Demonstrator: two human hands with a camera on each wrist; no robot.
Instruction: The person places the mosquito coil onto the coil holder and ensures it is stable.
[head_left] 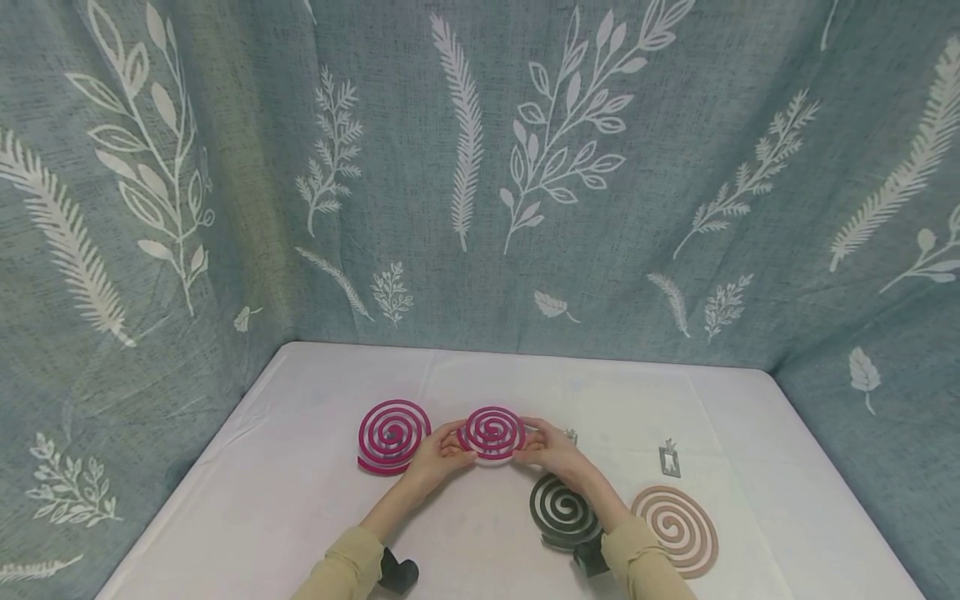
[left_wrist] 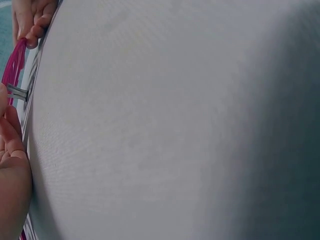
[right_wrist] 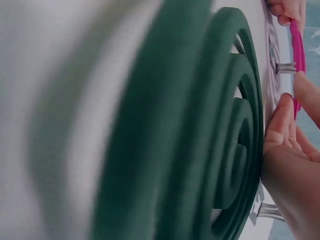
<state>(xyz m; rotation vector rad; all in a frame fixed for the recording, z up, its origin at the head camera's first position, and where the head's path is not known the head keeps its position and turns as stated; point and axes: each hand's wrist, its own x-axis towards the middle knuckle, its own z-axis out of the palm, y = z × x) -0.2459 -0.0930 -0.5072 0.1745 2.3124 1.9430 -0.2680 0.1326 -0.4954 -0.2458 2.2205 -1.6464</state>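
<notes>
Two hands hold a magenta coil over a white table

Both of the person's hands hold a flat, round magenta spiral coil [head_left: 492,431] near the middle of the white cloth-covered table [head_left: 480,533]. With that coil as the centre of a clock face in the head view, the left hand [head_left: 437,459] comes in at eight o'clock and the right hand [head_left: 553,452] between three and four. Each pinches the rim, thumb on the near edge, the other fingers bent in behind it. In the right wrist view a small grey metal stand [right_wrist: 286,68] sits at the coil's underside, above a pale, ringed shape [right_wrist: 273,55] too unclear to name.

A second magenta spiral coil [head_left: 393,435] lies at nine o'clock, just beside the left hand. A dark green spiral coil [head_left: 564,505] lies between four and five, beneath the right forearm; a tan spiral coil [head_left: 671,525] lies farther out at four. A grey metal stand with a cut-out [head_left: 663,462] lies well apart at three. Behind the table at twelve hangs a teal curtain [head_left: 405,167] printed with white leaves.
</notes>
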